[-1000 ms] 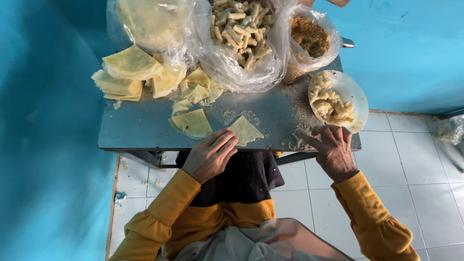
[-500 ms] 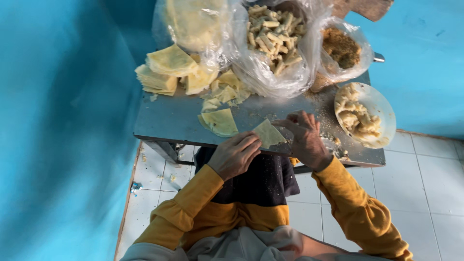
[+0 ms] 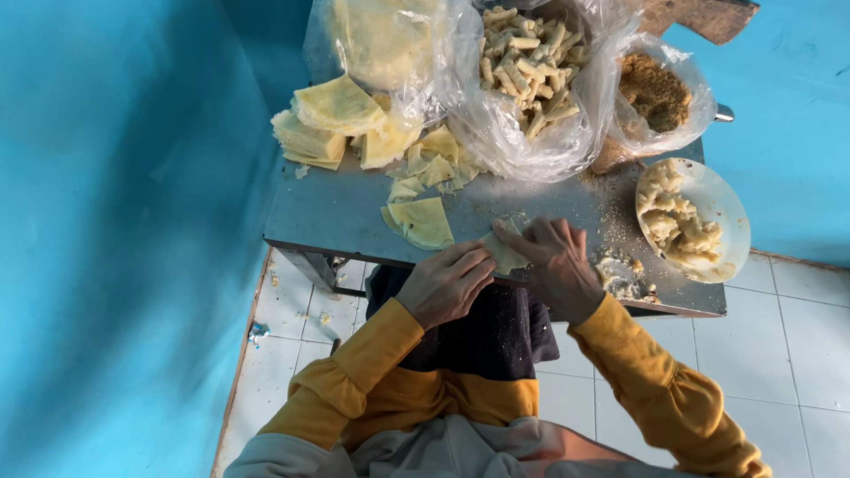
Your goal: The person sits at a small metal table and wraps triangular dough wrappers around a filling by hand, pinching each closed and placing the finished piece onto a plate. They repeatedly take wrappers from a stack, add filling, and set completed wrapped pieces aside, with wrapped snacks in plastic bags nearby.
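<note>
both hands (image 3: 500, 274) cover most of the thin wrapper (image 3: 503, 254), hiding their grip.

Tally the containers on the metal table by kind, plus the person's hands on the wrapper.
Clear plastic bags: 3, holding yellow wrapper sheets, rolled pastries and brown crumbs
White plate of filling: 1
Hands on the folded wrapper: 2, left hand and right hand
Total: 6
</note>
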`<state>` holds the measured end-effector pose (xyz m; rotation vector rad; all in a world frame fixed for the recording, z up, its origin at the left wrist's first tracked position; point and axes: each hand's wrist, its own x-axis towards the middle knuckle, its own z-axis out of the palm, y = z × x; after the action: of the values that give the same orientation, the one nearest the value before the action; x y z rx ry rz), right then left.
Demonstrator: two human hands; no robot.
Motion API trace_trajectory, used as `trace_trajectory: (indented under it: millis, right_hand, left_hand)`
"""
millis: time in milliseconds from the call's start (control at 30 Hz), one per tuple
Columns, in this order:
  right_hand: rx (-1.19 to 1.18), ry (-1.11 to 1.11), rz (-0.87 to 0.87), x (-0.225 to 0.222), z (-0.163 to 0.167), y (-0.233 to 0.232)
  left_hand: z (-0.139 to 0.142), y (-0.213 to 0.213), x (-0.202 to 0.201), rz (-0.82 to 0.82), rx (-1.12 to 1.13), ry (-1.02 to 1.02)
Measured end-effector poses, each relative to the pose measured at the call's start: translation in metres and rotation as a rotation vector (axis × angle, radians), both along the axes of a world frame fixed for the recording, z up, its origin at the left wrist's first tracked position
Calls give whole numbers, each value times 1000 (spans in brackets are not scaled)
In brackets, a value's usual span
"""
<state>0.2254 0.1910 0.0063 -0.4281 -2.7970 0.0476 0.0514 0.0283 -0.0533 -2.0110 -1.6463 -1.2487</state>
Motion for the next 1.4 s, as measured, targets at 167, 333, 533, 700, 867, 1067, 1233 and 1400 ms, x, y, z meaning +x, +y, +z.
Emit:
trace_trajectory:
  millis: [167, 333, 533, 700, 867, 1067, 1233, 1400]
  right_hand:
    - [-288, -3, -71, 6, -8, 19]
    - [-112, 4, -157, -5, -10, 33]
    - [303, 9, -67, 0, 5, 6]
    - [350, -48, -45, -4, 17, -6]
    - [156, -302, -226, -10, 44, 26]
    - [-56, 391, -237, -11, 131, 161]
    - [-205, 160, -425, -45, 151, 169]
    - [63, -41, -494, -64, 156, 152]
  left_hand:
    - [-1, 1, 1, -2, -19, 2]
    - [2, 0, 0, -19, -7, -3]
    - [9, 0, -1, -14, 7, -28]
    - [16, 0, 1, -37, -13, -54]
    - [18, 4, -2, -56, 2, -25]
    - [16, 7, -1, -55, -11, -32]
    - [16, 10, -1, -62, -11, -59]
    - [14, 10, 0, -64, -14, -73]
